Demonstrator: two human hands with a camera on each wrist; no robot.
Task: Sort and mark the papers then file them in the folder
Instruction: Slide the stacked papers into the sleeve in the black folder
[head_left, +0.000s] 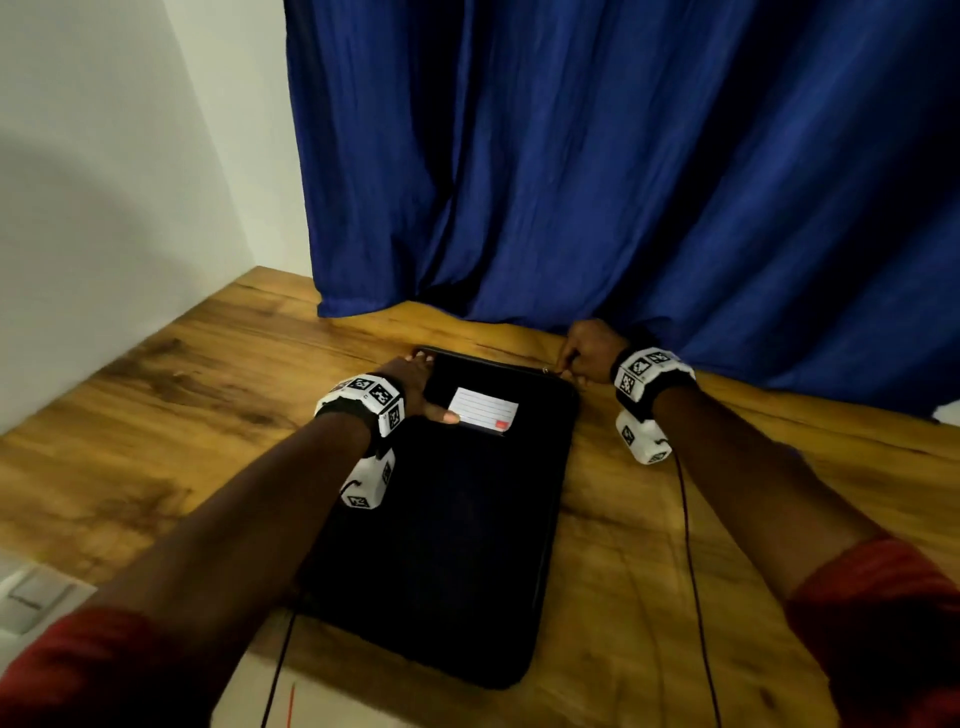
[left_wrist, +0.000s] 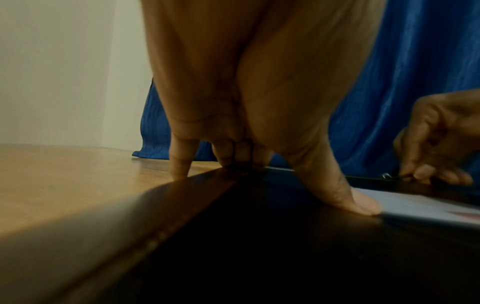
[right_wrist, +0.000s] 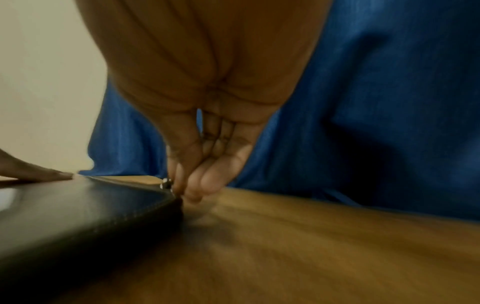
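**Holding a zippered black folder at both far corners**

Lying flat on your wooden table (head_left: 156, 426), the black folder (head_left: 452, 545) is running lengthwise away from you, its far end nearly reaching the hem of the blue curtain (head_left: 623, 182).

- Left hand (head_left: 415, 382): you are bracing the far left corner. Your fingers (left_wrist: 179, 162) are curling down over the folder's edge toward the table, and your thumb (left_wrist: 337, 193) is pressing flat on the cover, its tip touching the white lined label (head_left: 484, 410).
- Right hand (head_left: 589, 351): you are gripping at the far right corner, fingertips bunched narrowly together. In the right wrist view you are pinching the small metal zipper pull (right_wrist: 167, 183) at the folder's rim.
- Label: it is sitting on the cover's far half, bearing ruled lines and a small red mark at one corner.
- Wrist units: white marker-covered camera blocks are strapped on both wrists, with thin cables trailing back toward you.
- Sleeves: red cuffs are showing at both forearms.
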